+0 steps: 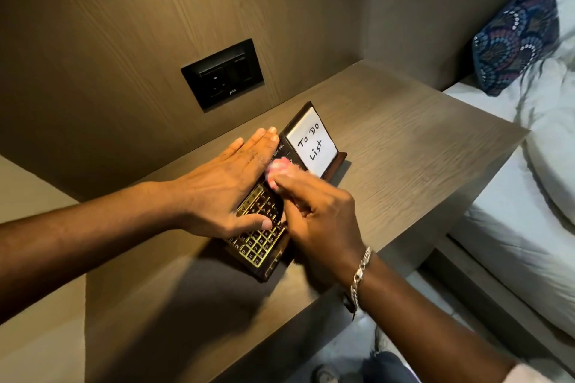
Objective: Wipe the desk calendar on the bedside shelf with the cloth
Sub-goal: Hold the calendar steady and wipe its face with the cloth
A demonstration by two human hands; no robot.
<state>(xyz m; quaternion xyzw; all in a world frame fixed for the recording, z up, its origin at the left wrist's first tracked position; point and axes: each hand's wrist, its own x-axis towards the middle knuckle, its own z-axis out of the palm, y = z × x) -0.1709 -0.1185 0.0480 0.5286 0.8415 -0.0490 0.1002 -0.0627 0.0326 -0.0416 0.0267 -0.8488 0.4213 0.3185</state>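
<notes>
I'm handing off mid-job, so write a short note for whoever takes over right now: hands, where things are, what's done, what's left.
Left hand: flat and open, steadying the desk calendar from its upper left edge.
Right hand: closed on the cloth, pressing it on the calendar's face near the month strip.
The calendar stands on the bedside shelf, with its "To Do List" notepad at the far end.
Done: wiping under way.
Left: how much is wiped cannot be told; cover the date grid and frame.

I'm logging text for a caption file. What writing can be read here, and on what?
"To Do List": handwritten on the white note pad at the calendar's far end.
"NOV DEC": on the calendar's month strip, beside the left hand.
Calendar grid: single letters and digits, too small to read reliably.
Socket panel: small logo, unreadable.
</notes>
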